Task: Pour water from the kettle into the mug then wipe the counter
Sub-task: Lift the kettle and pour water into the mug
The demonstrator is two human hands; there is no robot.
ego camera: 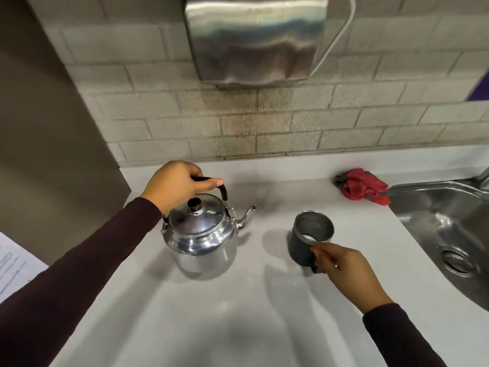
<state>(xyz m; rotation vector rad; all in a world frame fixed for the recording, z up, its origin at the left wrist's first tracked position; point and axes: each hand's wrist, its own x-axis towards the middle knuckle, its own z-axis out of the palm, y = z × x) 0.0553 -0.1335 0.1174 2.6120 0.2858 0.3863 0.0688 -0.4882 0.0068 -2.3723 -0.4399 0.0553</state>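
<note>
My left hand (pixel 173 185) is clenched on the black handle of the steel kettle (pixel 202 234), likely heavy and slick; my right hand (pixel 344 271) fingers pinch the rigid mug (pixel 312 235) on the bench (pixel 238 313).

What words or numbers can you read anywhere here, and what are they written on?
None can be read.
Sheet of paper at the left edge: faint printed lines, too blurred and small to read.
Kettle, mug, red cloth, steel box on the wall, sink: no writing shows.
</note>
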